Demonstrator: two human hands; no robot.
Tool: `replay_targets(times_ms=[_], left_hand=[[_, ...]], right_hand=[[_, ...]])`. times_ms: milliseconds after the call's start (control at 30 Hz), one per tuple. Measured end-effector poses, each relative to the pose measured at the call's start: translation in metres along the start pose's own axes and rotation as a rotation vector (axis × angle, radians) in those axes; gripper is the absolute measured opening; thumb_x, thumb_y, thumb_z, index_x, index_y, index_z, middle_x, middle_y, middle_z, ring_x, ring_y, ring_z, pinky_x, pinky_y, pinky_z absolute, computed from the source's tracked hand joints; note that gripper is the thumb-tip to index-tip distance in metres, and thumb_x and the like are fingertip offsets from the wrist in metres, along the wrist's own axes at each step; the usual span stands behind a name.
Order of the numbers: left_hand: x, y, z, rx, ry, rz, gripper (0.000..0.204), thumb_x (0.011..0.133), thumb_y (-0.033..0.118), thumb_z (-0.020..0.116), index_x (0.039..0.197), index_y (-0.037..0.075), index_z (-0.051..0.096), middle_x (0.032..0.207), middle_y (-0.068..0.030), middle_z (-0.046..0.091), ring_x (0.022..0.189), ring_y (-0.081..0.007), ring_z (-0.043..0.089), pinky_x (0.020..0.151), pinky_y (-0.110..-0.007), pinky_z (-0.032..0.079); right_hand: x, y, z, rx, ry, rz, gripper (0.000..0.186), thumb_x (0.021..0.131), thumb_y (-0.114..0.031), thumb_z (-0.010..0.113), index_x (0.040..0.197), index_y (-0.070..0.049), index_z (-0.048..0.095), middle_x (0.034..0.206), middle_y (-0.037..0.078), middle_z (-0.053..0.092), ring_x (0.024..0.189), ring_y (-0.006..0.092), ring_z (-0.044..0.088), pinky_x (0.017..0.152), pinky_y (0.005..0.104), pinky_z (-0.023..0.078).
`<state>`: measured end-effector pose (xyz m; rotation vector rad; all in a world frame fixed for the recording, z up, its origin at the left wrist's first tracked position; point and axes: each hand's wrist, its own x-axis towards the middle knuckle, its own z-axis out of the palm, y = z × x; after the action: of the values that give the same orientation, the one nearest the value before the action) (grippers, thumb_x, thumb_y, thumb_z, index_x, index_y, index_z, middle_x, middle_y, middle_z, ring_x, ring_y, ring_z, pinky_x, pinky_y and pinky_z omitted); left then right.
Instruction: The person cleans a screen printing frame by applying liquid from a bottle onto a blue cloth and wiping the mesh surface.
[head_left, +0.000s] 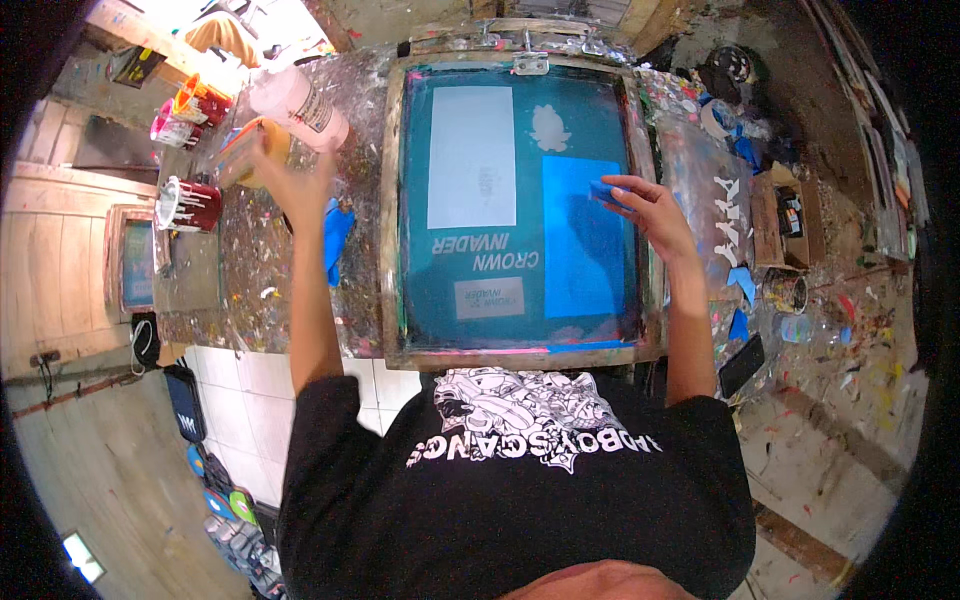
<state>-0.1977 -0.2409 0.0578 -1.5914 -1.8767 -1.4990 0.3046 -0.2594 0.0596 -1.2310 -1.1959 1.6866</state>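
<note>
one small blue piece (600,190), right of centre, is pinched in your right hand (658,217), fingertips partly hiding it above the framed screen (420,270); upper left, your left hand (297,185) is blurred beside a pinkish container (295,103), finger spread and hold impossible to tell.

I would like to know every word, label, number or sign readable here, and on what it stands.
I describe the texts without copying them.
Screen: two rows of pale lettering.
Pale patch: small lettering.
Shirt: large white lettering.
Dark object: white marks.
Tub: label too small to read.
White rectangle: faint mark, too blurred to read.
</note>
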Motion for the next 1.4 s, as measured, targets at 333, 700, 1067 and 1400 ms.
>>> replay_targets(times_ms=[333, 700, 1067, 1400], left_hand=[[-0.227, 0.149, -0.160, -0.076, -0.957, 0.038, 0.046, 0.069, 0.018, 0.084, 0.110, 0.007, 0.067, 0.114, -0.0142, 0.062, 0.111, -0.0360, 0.058, 0.097, -0.047, 0.046], [-0.218, 0.154, -0.175, -0.002, -0.835, 0.141, 0.050, 0.069, 0.024, 0.084, 0.111, 0.005, 0.065, 0.110, -0.0098, 0.063, 0.104, -0.0310, 0.059, 0.093, -0.045, 0.044], [-0.228, 0.151, -0.170, -0.017, -0.857, 0.129, 0.049, 0.068, 0.020, 0.084, 0.111, 0.005, 0.065, 0.112, -0.0108, 0.063, 0.106, -0.0322, 0.059, 0.094, -0.046, 0.044], [-0.231, 0.146, -0.162, -0.015, -0.854, 0.155, 0.047, 0.069, 0.022, 0.084, 0.108, 0.004, 0.066, 0.110, -0.0096, 0.064, 0.104, -0.0310, 0.060, 0.094, -0.045, 0.044]], right_hand=[[0.080, 0.007, -0.034, -0.682, -0.101, -0.092, 0.035, 0.093, -0.020, 0.069, 0.124, -0.003, 0.069, 0.118, 0.012, 0.072, 0.108, 0.0187, 0.068, 0.097, 0.0347, 0.054], [0.069, 0.038, 0.014, -1.178, -0.310, -0.792, 0.034, 0.086, -0.002, 0.060, 0.117, -0.010, 0.072, 0.106, 0.015, 0.070, 0.096, 0.0375, 0.066, 0.091, 0.0414, 0.054], [0.116, 0.029, 0.004, -1.455, -0.284, -0.849, 0.021, 0.091, -0.009, 0.056, 0.106, -0.009, 0.070, 0.101, 0.015, 0.067, 0.099, 0.0332, 0.064, 0.085, 0.0389, 0.054], [0.054, 0.043, -0.010, -1.014, -0.440, -0.595, 0.012, 0.086, -0.009, 0.062, 0.096, -0.004, 0.067, 0.099, 0.012, 0.067, 0.098, 0.0302, 0.065, 0.085, 0.0415, 0.054]])
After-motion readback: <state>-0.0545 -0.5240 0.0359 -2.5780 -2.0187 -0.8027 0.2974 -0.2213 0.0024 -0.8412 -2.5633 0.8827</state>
